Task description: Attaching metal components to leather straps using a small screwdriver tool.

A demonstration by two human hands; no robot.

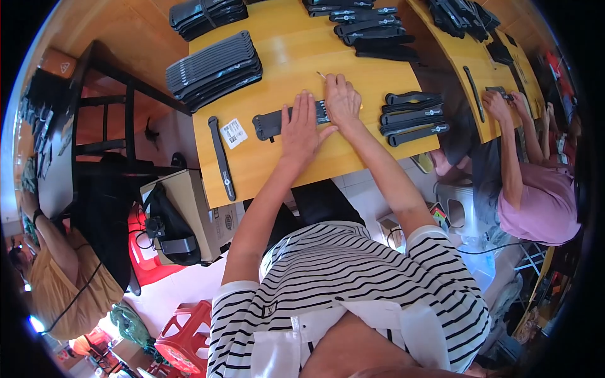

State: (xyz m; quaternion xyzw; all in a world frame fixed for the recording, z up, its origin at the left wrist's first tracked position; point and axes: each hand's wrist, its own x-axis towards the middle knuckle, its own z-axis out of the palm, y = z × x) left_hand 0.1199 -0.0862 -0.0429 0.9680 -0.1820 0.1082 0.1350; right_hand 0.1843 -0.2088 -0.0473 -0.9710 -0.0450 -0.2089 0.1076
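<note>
On the yellow table a black strap piece [267,125] with a rounded end lies crosswise in front of me. My left hand [301,130] rests flat on it, fingers stretched out. At its right end, beside a row of small pale marks, my right hand [342,101] is closed with bent fingers. A thin pale tip [321,75] sticks out by its fingertips; what it belongs to is hidden. To the left are a white printed label [234,133] and a single black strap [221,157].
A tall stack of black straps [214,66] stands at the back left. Smaller strap bundles lie at the right [414,118] and far right [372,28]. A co-worker in pink [539,205] works at the neighbouring table; another person in tan [72,283] is at the left.
</note>
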